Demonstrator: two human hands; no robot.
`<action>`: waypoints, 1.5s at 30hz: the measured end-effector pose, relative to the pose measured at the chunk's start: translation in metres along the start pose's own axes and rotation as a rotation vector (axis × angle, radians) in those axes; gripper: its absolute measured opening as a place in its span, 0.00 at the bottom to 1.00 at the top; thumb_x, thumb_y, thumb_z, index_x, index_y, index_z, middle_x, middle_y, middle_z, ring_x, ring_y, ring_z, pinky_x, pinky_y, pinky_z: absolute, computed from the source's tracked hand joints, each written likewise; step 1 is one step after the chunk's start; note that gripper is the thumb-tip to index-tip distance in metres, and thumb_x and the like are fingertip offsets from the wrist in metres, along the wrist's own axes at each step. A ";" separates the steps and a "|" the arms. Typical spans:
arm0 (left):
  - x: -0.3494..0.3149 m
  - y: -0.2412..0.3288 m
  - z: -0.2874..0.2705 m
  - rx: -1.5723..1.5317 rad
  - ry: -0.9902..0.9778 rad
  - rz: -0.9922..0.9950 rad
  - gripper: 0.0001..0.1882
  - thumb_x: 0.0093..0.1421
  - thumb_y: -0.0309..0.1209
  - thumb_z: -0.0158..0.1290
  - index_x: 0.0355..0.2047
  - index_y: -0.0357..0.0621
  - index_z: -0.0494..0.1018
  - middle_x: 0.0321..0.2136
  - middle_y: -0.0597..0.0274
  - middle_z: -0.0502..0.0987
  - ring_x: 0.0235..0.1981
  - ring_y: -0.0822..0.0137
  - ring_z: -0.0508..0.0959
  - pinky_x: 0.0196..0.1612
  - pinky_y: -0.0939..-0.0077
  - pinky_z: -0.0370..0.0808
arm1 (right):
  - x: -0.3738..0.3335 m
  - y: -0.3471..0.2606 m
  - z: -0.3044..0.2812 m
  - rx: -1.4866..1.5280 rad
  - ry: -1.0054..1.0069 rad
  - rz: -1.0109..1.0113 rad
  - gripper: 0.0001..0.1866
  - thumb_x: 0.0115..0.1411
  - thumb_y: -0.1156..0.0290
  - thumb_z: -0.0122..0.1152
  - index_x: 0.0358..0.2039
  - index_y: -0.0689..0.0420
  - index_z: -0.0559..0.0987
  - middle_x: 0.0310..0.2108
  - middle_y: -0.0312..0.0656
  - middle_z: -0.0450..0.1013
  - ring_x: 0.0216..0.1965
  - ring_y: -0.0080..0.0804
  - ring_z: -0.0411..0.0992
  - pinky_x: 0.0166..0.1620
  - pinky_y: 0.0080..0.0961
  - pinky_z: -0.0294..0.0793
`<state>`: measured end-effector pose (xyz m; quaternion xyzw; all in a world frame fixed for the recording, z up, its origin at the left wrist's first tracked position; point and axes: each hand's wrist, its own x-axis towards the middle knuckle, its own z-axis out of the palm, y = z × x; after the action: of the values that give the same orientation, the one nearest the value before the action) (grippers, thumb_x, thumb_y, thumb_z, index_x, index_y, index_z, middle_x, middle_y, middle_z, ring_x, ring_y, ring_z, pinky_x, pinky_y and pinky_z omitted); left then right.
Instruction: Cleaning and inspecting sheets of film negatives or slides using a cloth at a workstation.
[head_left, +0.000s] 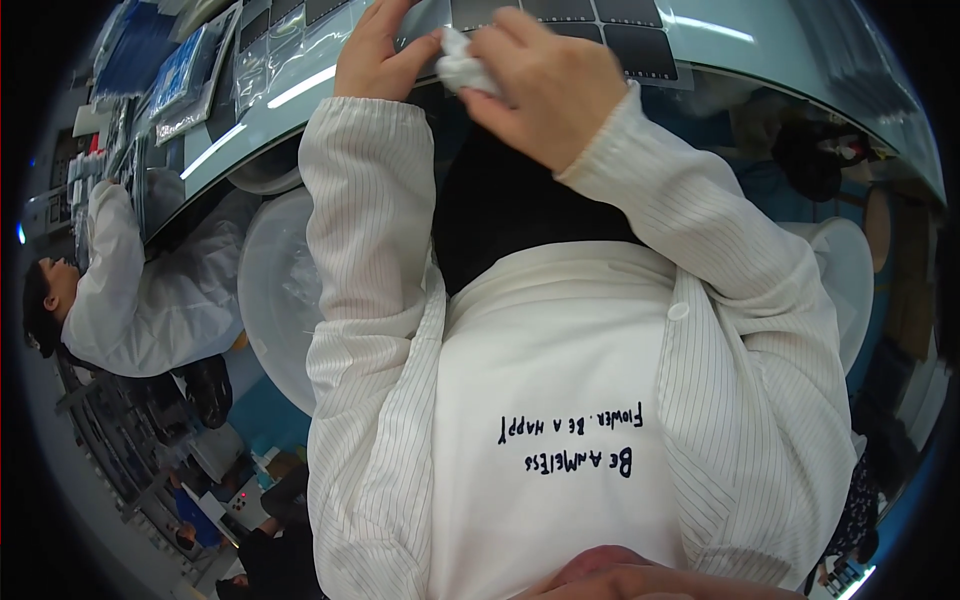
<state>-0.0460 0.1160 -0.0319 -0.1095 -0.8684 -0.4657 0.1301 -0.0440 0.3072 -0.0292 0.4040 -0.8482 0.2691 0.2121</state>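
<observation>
At the top of the head view, my right hand (555,85) is closed around a crumpled white wipe (462,68), its fingers slightly blurred. The wipe is at the near edge of the glass-topped table. Just left of it, my left hand (378,52) rests with its thumb spread from the fingers, and the upper frame edge cuts off its fingertips. That thumb's tip comes close to the wipe; whether they touch I cannot tell. Beside and beyond my right hand lie dark rectangular panels (640,52) on clear film.
More dark panels in clear film (268,45) lie left of my hands. Blue packets (185,70) are stacked farther left. A pile of thin sheets (850,60) stands at the right. Round translucent tubs (275,300) flank me below table height. A person in white (150,290) works at the left.
</observation>
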 end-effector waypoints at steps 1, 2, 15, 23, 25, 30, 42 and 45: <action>-0.001 -0.002 0.001 -0.013 0.007 -0.034 0.36 0.49 0.23 0.52 0.61 0.37 0.58 0.55 0.51 0.69 0.58 0.59 0.65 0.60 0.72 0.57 | 0.004 0.003 -0.011 0.124 -0.105 0.062 0.14 0.51 0.63 0.63 0.34 0.58 0.76 0.32 0.43 0.71 0.29 0.40 0.75 0.30 0.30 0.75; -0.002 0.000 0.002 -0.016 0.010 -0.034 0.36 0.49 0.23 0.52 0.61 0.37 0.58 0.55 0.51 0.69 0.58 0.59 0.65 0.60 0.72 0.57 | 0.004 0.006 -0.020 0.246 -0.209 0.123 0.14 0.52 0.63 0.60 0.34 0.59 0.75 0.32 0.46 0.70 0.31 0.47 0.72 0.33 0.37 0.73; -0.001 0.020 0.003 0.145 -0.045 -0.031 0.35 0.49 0.24 0.52 0.60 0.39 0.59 0.55 0.52 0.69 0.57 0.58 0.66 0.60 0.72 0.57 | -0.042 0.040 -0.029 0.061 0.077 0.100 0.15 0.49 0.64 0.68 0.34 0.58 0.76 0.28 0.40 0.72 0.23 0.35 0.74 0.25 0.23 0.74; 0.000 0.015 -0.008 0.104 -0.024 -0.063 0.35 0.50 0.24 0.52 0.61 0.38 0.58 0.56 0.52 0.68 0.58 0.59 0.66 0.61 0.72 0.56 | -0.023 0.021 -0.022 0.094 -0.026 0.042 0.16 0.48 0.65 0.69 0.35 0.57 0.77 0.32 0.40 0.72 0.25 0.35 0.76 0.27 0.22 0.76; -0.005 0.010 -0.012 0.130 -0.040 -0.025 0.36 0.50 0.24 0.53 0.61 0.38 0.58 0.56 0.52 0.68 0.59 0.60 0.65 0.61 0.72 0.55 | -0.036 0.041 -0.040 0.076 0.006 0.137 0.14 0.48 0.66 0.68 0.34 0.57 0.77 0.29 0.40 0.72 0.24 0.34 0.74 0.27 0.24 0.74; -0.016 0.016 0.000 0.279 -0.006 0.023 0.30 0.54 0.28 0.50 0.59 0.49 0.64 0.56 0.63 0.69 0.60 0.62 0.64 0.63 0.70 0.56 | -0.069 0.108 -0.092 -0.093 0.093 0.314 0.15 0.49 0.66 0.68 0.35 0.61 0.79 0.25 0.37 0.71 0.18 0.22 0.60 0.22 0.17 0.60; -0.014 0.016 0.000 0.378 0.018 0.030 0.31 0.50 0.28 0.51 0.58 0.49 0.64 0.53 0.60 0.71 0.59 0.54 0.64 0.59 0.63 0.63 | 0.026 0.060 -0.038 0.205 -0.367 -0.304 0.16 0.48 0.69 0.67 0.37 0.58 0.75 0.33 0.40 0.69 0.27 0.39 0.74 0.30 0.30 0.75; -0.016 0.014 0.005 0.383 0.032 0.034 0.32 0.48 0.27 0.52 0.57 0.45 0.64 0.52 0.58 0.72 0.58 0.52 0.65 0.58 0.63 0.64 | 0.038 0.058 -0.013 0.355 -0.421 -0.375 0.17 0.49 0.66 0.66 0.39 0.54 0.74 0.34 0.39 0.69 0.28 0.40 0.74 0.31 0.32 0.73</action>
<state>-0.0275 0.1266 -0.0284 -0.0896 -0.9371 -0.2913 0.1703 -0.1112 0.3242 -0.0139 0.6306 -0.7241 0.2795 0.0044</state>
